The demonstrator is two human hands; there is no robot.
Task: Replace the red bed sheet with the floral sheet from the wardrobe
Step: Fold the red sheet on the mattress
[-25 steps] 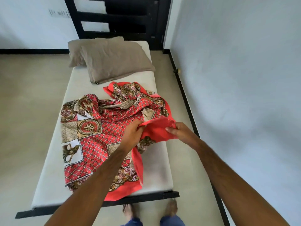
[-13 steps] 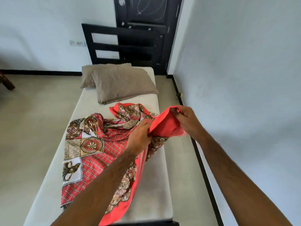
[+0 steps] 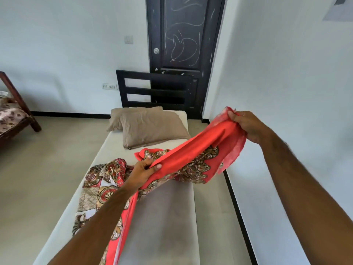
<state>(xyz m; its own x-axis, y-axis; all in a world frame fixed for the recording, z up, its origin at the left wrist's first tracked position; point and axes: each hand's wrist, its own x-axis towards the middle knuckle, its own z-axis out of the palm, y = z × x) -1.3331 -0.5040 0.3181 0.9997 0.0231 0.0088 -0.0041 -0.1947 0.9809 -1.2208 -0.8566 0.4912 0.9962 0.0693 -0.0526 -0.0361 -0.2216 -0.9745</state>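
Note:
A red sheet [image 3: 193,152] with brown floral and check patterns lies crumpled across the bare pale mattress [image 3: 172,217]. Its plain red border is stretched in the air between my hands. My left hand [image 3: 143,173] grips the border low over the middle of the bed. My right hand [image 3: 246,125] pinches a corner of it higher up, out past the bed's right side. The rest of the sheet trails down along my left forearm and over the mattress's left half.
Two tan pillows [image 3: 149,127] lie at the head of the bed against a black slatted headboard [image 3: 154,88]. A black door [image 3: 183,44] stands behind it. White wall runs close along the right. Another wooden bed [image 3: 13,115] sits far left.
Both hands have lifted the red border off the mattress and drawn apart, the right hand rising up and to the right. My view has tilted up toward the door.

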